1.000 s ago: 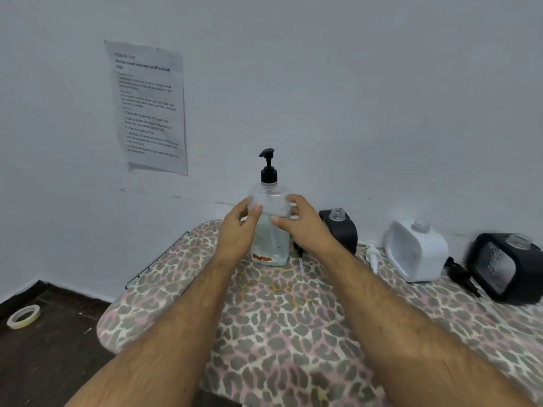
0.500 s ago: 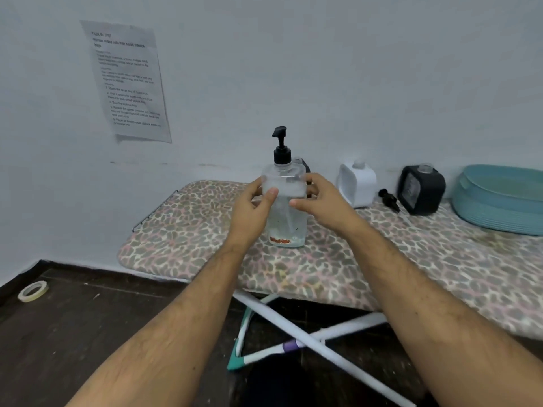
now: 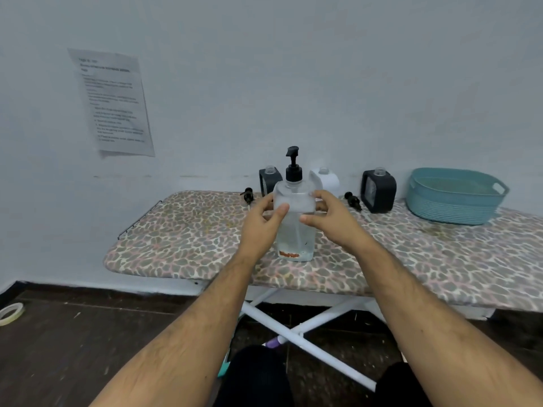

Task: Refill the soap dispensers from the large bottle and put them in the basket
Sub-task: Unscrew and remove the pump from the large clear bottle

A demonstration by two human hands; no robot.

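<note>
Large bottle (image 3: 294, 227) upright between both hands; left hand (image 3: 262, 224) at 9 o'clock, right hand (image 3: 330, 220) at 3, fingers seemingly grasping its sides.

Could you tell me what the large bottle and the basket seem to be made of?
The large bottle looks like clear, glossy plastic: the liquid shows through it. Its pump is opaque black, probably plastic. The basket looks like matte teal moulded plastic with ribbed walls.

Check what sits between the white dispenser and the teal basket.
Head view: a loose black pump head and a black dispenser stand between the white dispenser and the teal basket.
</note>
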